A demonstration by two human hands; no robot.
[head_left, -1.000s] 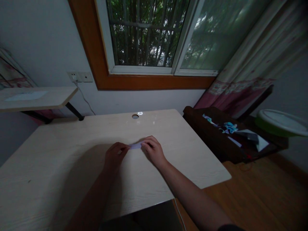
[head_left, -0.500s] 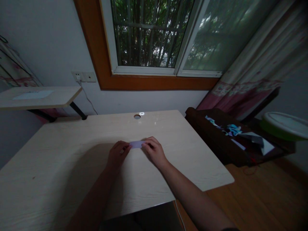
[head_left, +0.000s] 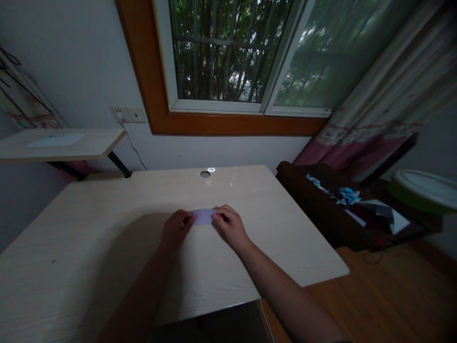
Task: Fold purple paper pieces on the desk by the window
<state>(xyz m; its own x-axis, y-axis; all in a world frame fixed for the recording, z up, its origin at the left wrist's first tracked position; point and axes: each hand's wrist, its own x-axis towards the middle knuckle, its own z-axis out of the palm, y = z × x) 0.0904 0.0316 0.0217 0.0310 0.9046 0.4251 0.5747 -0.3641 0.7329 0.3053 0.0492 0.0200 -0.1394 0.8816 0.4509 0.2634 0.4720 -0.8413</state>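
A small pale purple piece of paper [head_left: 203,216] is held between my two hands, over the middle of the light wood-grain desk [head_left: 228,267]. My left hand [head_left: 177,228] pinches its left end between thumb and fingers. At the right end, my right hand [head_left: 230,224] grips it the same way, thumb toward me. The paper looks slightly curved along its long edges. Its two ends are hidden by my fingertips.
A raised shelf [head_left: 96,148] on black legs stands at the desk's left back. Near the back edge is a round cable hole [head_left: 205,174]. To the right, a dark brown seat [head_left: 303,195] bears crumpled blue scraps [head_left: 349,195] and folded paper [head_left: 398,221].
The paper shows a taller face than before, as if tilted or opened out a little. Both hands keep their grip and have barely shifted. The whole view has moved slightly.
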